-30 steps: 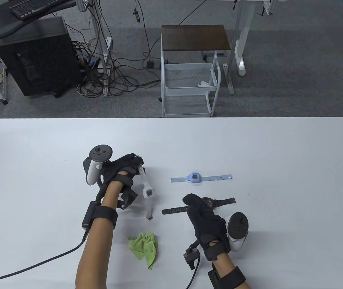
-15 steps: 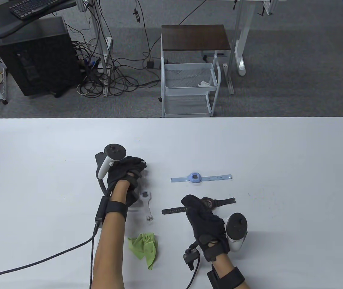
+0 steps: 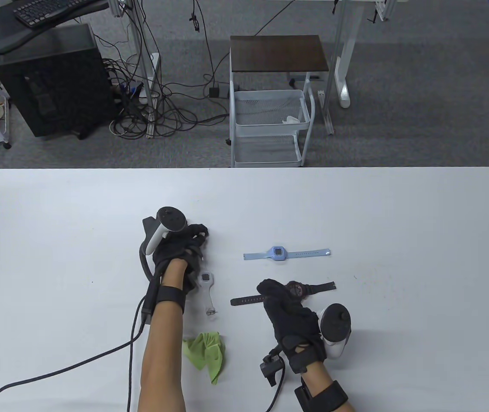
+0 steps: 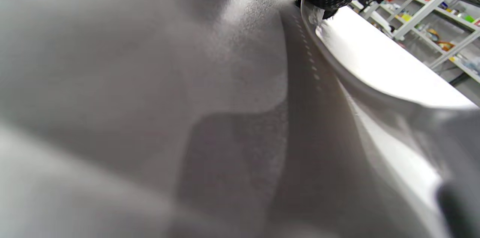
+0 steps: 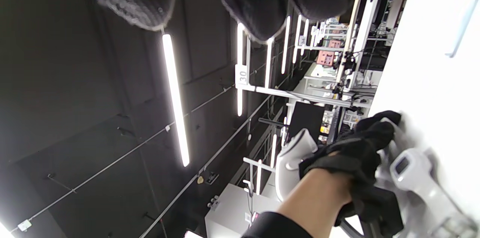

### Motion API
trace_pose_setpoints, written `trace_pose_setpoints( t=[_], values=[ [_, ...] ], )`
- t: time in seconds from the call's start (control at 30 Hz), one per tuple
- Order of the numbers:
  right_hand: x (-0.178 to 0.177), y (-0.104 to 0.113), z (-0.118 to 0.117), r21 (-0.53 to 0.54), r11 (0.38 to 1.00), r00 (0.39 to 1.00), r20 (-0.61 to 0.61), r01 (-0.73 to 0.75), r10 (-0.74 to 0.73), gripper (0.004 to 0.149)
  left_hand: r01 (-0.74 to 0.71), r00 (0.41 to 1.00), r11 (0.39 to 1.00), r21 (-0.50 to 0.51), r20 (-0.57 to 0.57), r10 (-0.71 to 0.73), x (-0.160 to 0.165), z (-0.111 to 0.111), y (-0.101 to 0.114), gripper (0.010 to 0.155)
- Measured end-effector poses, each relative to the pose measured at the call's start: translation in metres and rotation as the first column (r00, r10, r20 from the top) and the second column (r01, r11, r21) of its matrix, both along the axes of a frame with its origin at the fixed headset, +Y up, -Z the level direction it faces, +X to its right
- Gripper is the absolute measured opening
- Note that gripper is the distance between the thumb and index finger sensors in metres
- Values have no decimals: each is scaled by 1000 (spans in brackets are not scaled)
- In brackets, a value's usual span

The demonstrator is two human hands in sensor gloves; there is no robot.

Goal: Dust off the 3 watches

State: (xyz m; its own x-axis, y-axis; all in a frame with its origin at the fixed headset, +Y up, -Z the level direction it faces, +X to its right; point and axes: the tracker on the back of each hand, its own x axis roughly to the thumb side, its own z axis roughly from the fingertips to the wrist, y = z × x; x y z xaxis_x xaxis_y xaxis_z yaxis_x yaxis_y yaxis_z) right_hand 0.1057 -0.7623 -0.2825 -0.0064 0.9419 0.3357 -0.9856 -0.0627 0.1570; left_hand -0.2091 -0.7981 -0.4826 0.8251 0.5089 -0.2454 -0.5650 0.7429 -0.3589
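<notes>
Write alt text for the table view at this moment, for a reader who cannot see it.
On a white table, the gloved left hand holds a white watch by its strap end while the right hand rests on a black watch. A blue watch lies flat beyond; a crumpled green cloth sits nearer.

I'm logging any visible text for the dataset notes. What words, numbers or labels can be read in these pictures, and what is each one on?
"30": on a small white sign hanging from a ceiling rail, right wrist view.
White watch display: too small to read.
Blue watch display: too small to read.
Black watch face: too small to read.
Keyboard keys: too small to read.
</notes>
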Motion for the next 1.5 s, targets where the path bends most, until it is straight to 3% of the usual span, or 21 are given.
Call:
trace_pose_setpoints(
  t=[0.33, 0.67, 0.93, 1.1, 1.5],
  values=[
    [-4, -2, 1, -5, 1000, 1000, -13, -15, 15, 71, 94, 995, 995, 20, 12, -95, 1, 2, 2, 56],
    [-3, 0, 0, 0, 1000, 1000, -10, 3, -3, 71, -35, 999, 993, 112, -4, 35, -24, 24, 20, 62],
    [-2, 1, 2, 11, 1000, 1000, -7, -4, 4, 70, -220, 974, 961, 167, 97, 206, -29, 76, 40, 64],
    [0, 0, 2, 9, 1000, 1000, 0, 2, -2, 70, -411, 911, 881, 233, 137, 389, -26, 123, 52, 64],
    [2, 1, 2, 12, 1000, 1000, 7, 4, -4, 70, -516, 857, 788, 336, 211, 471, -13, 204, 62, 64]
  ],
)
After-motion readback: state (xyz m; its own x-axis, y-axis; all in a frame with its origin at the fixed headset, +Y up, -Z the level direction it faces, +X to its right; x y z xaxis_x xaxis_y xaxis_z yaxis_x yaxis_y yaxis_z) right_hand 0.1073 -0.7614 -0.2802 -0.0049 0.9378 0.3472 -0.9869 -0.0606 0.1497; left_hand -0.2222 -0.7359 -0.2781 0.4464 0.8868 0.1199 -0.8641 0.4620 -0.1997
